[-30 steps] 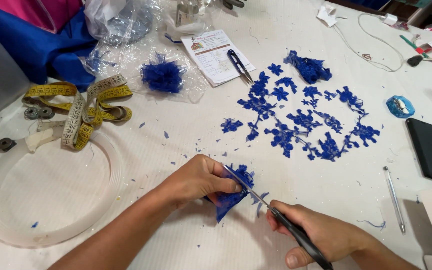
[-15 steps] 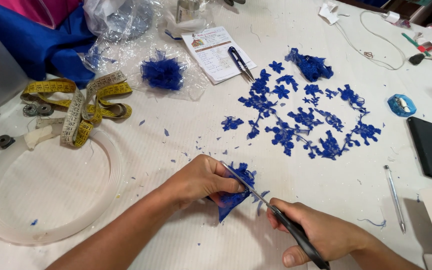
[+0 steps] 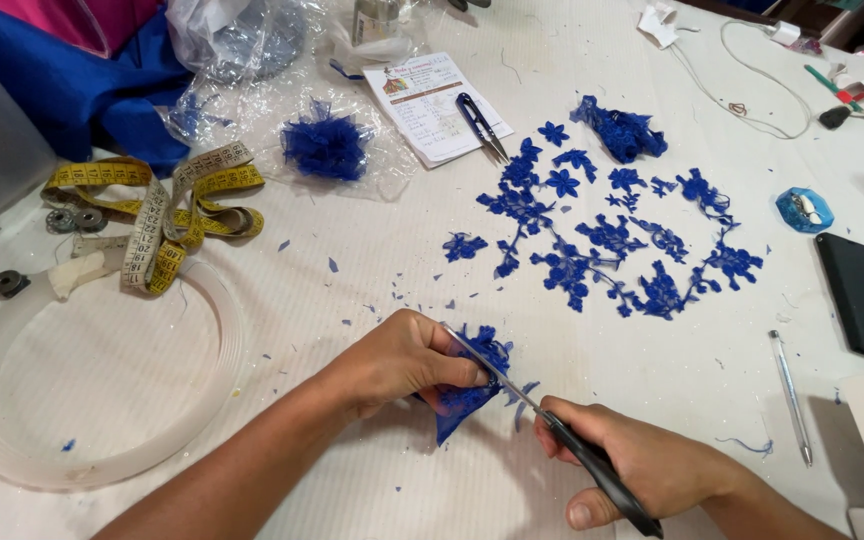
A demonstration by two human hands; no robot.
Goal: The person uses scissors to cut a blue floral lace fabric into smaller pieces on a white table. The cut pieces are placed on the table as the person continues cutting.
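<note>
Little has moved since the earlier frame: my left hand [image 3: 407, 362] still pinches the blue lace piece [image 3: 467, 385] at table's 6 o'clock. My right hand [image 3: 642, 470] grips black-handled scissors [image 3: 552, 425], blades reaching toward 10 o'clock across the lace. Cut lace motifs [image 3: 602, 230] lie at 1 o'clock.

— What is the blue lace piece [image 3: 469, 385] like?
— Small, crumpled, deep blue, at the near middle of the bench.
— And the scissors [image 3: 552, 430]?
— Black handles, thin blades slanting to far left, touching the lace.
</note>
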